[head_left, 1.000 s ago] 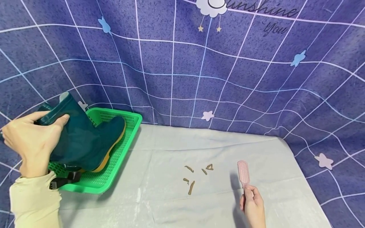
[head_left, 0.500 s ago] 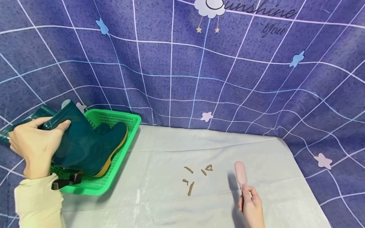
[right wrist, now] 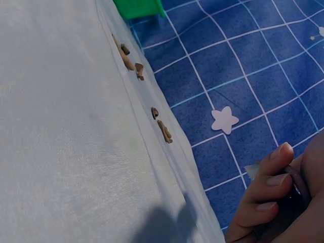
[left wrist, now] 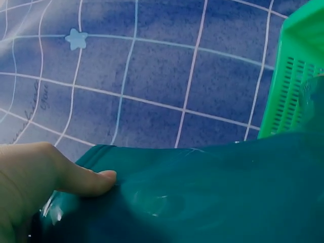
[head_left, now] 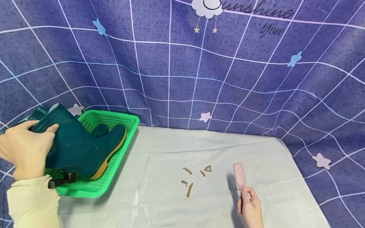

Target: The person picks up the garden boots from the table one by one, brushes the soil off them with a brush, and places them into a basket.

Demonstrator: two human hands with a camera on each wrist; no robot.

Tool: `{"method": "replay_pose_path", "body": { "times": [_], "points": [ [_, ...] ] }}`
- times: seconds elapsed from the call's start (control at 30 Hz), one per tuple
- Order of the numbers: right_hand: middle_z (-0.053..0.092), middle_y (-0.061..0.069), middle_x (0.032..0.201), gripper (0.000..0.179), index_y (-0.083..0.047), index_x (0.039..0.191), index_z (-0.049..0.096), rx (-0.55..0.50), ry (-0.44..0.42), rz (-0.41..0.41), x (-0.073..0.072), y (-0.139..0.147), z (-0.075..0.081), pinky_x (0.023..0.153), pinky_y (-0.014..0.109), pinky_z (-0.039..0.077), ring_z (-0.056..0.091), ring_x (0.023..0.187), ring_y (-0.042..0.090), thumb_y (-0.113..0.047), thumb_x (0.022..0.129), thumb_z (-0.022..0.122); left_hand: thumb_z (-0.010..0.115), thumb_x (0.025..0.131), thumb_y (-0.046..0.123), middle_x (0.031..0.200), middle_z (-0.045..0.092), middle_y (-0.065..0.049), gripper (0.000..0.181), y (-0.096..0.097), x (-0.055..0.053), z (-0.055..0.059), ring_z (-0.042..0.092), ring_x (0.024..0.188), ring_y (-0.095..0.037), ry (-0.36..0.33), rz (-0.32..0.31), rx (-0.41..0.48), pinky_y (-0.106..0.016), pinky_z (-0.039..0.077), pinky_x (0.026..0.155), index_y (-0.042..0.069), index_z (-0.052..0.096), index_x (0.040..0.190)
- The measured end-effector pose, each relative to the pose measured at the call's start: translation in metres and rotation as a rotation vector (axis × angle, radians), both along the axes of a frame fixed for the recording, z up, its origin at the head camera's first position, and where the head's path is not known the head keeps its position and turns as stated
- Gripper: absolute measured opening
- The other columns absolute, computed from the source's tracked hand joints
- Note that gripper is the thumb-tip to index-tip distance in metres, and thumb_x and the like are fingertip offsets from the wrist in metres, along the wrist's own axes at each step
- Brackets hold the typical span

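Note:
My left hand [head_left: 29,144] grips the top of a dark green rubber boot [head_left: 77,142] with a yellow-orange sole, thumb on the outer side of the shaft. The boot slants toe-right within a green basket [head_left: 106,185]. Behind it a second green boot [head_left: 100,129] partly shows. In the left wrist view the thumb presses on the glossy boot shaft [left wrist: 217,187]. My right hand [head_left: 250,207] holds a pink brush [head_left: 239,174] by its handle, the flat dotted head pointing away above the cloth. In the right wrist view the curled fingers [right wrist: 268,190] hide most of the handle.
Several brown strips [head_left: 189,190] lie scattered on the pale cloth-covered table [head_left: 159,145], between basket and brush. A blue-purple grid-patterned curtain [head_left: 154,85] stands behind the table and falls along its right side.
My left hand and the gripped boot have dropped and shifted slightly left, and more of the second boot shows. The brush in my right hand has moved slightly left; the whole view has drifted a little.

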State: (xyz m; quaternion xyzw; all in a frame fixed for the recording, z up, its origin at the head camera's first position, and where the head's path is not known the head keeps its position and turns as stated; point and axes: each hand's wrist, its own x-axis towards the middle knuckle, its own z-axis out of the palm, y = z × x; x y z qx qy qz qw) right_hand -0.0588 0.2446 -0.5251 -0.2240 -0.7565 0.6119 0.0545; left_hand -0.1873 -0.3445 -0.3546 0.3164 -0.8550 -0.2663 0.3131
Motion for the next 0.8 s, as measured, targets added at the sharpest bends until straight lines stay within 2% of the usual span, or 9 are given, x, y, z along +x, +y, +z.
{"method": "replay_pose_path", "body": {
  "times": [0.13, 0.27, 0.37, 0.5, 0.63, 0.7, 0.73, 0.8],
  "points": [
    [0.046, -0.001, 0.049, 0.034, 0.001, 0.106, 0.044, -0.003, 0.018, -0.001, 0.0, 0.0, -0.001, 0.037, 0.03, 0.035, 0.037, 0.038, 0.011, -0.031, 0.109, 0.034, 0.063, 0.091, 0.044, 0.128, 0.059, -0.031, 0.056, -0.003, -0.001, 0.0, 0.032, 0.138, -0.049, -0.015, 0.002, 0.014, -0.064, 0.01, 0.117, 0.013, 0.059, 0.137],
    [0.045, -0.001, 0.049, 0.033, 0.001, 0.106, 0.044, 0.001, 0.029, 0.002, 0.0, -0.001, -0.001, 0.037, 0.031, 0.036, 0.037, 0.039, 0.011, -0.03, 0.109, 0.034, 0.061, 0.093, 0.041, 0.123, 0.059, -0.035, 0.055, -0.005, -0.003, -0.002, 0.038, 0.13, -0.053, 0.0, -0.031, -0.034, -0.066, 0.014, 0.114, 0.008, 0.059, 0.137],
    [0.046, -0.001, 0.049, 0.033, 0.001, 0.105, 0.044, 0.012, 0.032, 0.006, 0.001, -0.001, -0.001, 0.037, 0.031, 0.036, 0.038, 0.038, 0.011, -0.03, 0.109, 0.033, 0.059, 0.094, 0.04, 0.128, 0.057, -0.034, 0.055, -0.008, -0.005, -0.005, 0.037, 0.129, -0.055, -0.015, -0.05, -0.057, -0.067, 0.015, 0.112, 0.006, 0.058, 0.138],
    [0.046, -0.001, 0.049, 0.032, 0.002, 0.104, 0.044, 0.018, 0.037, 0.015, -0.001, -0.001, -0.002, 0.037, 0.03, 0.036, 0.038, 0.038, 0.011, -0.029, 0.109, 0.034, 0.057, 0.096, 0.04, 0.137, 0.053, -0.034, 0.057, -0.015, -0.008, -0.009, 0.036, 0.13, -0.058, -0.061, -0.05, -0.069, -0.071, 0.017, 0.109, 0.006, 0.054, 0.141],
    [0.046, -0.001, 0.048, 0.032, 0.002, 0.105, 0.044, 0.019, 0.039, 0.018, -0.001, -0.001, -0.003, 0.037, 0.03, 0.037, 0.039, 0.038, 0.011, -0.028, 0.109, 0.034, 0.053, 0.098, 0.038, 0.138, 0.047, -0.038, 0.062, -0.02, -0.01, -0.015, 0.037, 0.127, -0.061, -0.182, -0.037, -0.124, -0.071, 0.018, 0.108, 0.003, 0.043, 0.148],
    [0.045, -0.001, 0.048, 0.032, 0.003, 0.106, 0.044, 0.023, 0.04, 0.019, -0.001, -0.001, -0.003, 0.038, 0.03, 0.037, 0.039, 0.038, 0.011, -0.028, 0.109, 0.034, 0.053, 0.098, 0.035, 0.143, 0.042, -0.037, 0.064, -0.02, -0.01, -0.021, 0.034, 0.13, -0.061, -0.216, -0.039, -0.149, -0.069, 0.015, 0.111, 0.002, 0.038, 0.151],
    [0.045, -0.002, 0.048, 0.032, 0.003, 0.106, 0.045, 0.025, 0.041, 0.021, -0.001, -0.001, -0.003, 0.038, 0.03, 0.037, 0.039, 0.038, 0.011, -0.028, 0.109, 0.034, 0.054, 0.098, 0.033, 0.147, 0.039, -0.036, 0.065, -0.02, -0.009, -0.025, 0.032, 0.133, -0.06, -0.226, -0.045, -0.162, -0.069, 0.013, 0.113, 0.002, 0.035, 0.152],
    [0.045, -0.002, 0.047, 0.033, 0.003, 0.107, 0.045, 0.026, 0.041, 0.027, -0.001, -0.001, -0.004, 0.038, 0.03, 0.037, 0.039, 0.039, 0.011, -0.028, 0.109, 0.034, 0.056, 0.097, 0.03, 0.153, 0.032, -0.033, 0.065, -0.019, -0.006, -0.033, 0.025, 0.14, -0.055, -0.2, -0.065, -0.185, -0.067, 0.007, 0.115, 0.001, 0.035, 0.151]
  ]
}}
